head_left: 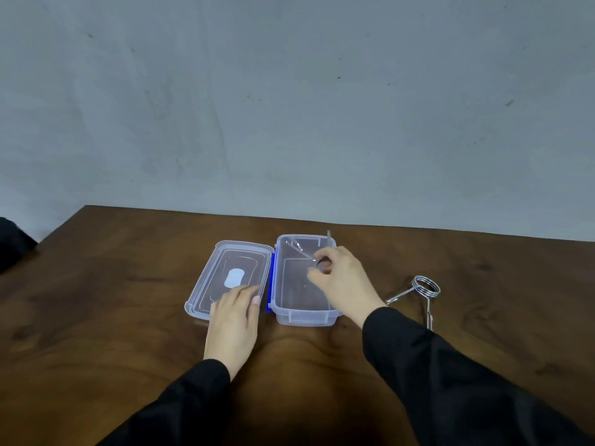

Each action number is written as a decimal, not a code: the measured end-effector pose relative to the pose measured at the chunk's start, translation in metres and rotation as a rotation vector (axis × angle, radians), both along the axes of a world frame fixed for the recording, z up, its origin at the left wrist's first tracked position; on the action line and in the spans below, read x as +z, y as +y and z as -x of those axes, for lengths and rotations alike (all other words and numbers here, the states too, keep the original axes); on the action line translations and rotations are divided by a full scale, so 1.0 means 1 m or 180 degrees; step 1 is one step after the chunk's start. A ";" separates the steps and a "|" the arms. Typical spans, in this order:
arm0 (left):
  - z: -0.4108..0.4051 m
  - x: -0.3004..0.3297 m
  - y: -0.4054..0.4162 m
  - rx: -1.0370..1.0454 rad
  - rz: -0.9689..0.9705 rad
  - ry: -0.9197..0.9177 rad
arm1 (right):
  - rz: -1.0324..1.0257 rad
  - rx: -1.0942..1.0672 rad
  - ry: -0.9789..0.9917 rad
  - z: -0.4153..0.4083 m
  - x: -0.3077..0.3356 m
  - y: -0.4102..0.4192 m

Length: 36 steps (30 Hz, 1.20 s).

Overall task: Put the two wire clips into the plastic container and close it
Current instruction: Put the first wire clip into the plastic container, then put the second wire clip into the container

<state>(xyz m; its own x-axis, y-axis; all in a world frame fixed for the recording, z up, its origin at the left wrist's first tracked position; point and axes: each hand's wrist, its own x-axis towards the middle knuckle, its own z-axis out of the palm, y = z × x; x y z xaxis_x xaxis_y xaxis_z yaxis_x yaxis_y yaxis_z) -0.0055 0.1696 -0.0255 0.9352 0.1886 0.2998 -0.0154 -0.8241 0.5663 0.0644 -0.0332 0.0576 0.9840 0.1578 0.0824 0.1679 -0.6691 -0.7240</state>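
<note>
A clear plastic container (291, 313) stands open on the table, its lid (225, 252) folded flat to the left on a blue hinge (273, 268). My right hand (341, 281) hovers over the container's far half, its fingers pinched on a wire clip (302, 251) whose metal legs angle into the box and poke up past the far rim. A second wire clip (425, 288), a steel coil with two long legs, lies on the table to the right of the container. My left hand (233, 317) rests flat on the near edge of the lid.
The brown wooden table (128, 317) ends at a grey wall behind the container. A dark object (13, 243) sits at the table's far left edge. Black sleeves cover both of my forearms.
</note>
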 end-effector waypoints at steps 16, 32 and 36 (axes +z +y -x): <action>-0.003 -0.021 0.000 -0.0059 -0.0766 0.0191 | 0.1498 0.0227 0.0698 -0.027 -0.044 0.041; -0.009 -0.025 -0.002 -0.0050 -0.0882 0.0202 | 0.0985 -0.2655 0.0988 -0.012 -0.063 -0.122; -0.008 -0.024 -0.003 -0.0057 -0.0853 0.0154 | 0.0934 -0.2676 0.1187 -0.017 -0.071 -0.123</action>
<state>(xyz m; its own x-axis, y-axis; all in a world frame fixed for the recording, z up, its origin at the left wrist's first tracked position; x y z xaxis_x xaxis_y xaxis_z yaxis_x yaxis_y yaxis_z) 0.0021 0.1667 -0.0494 0.9521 0.0918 0.2917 -0.0095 -0.9445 0.3283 0.0812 -0.1562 -0.0130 0.7398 -0.6458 -0.1887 -0.6555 -0.6286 -0.4186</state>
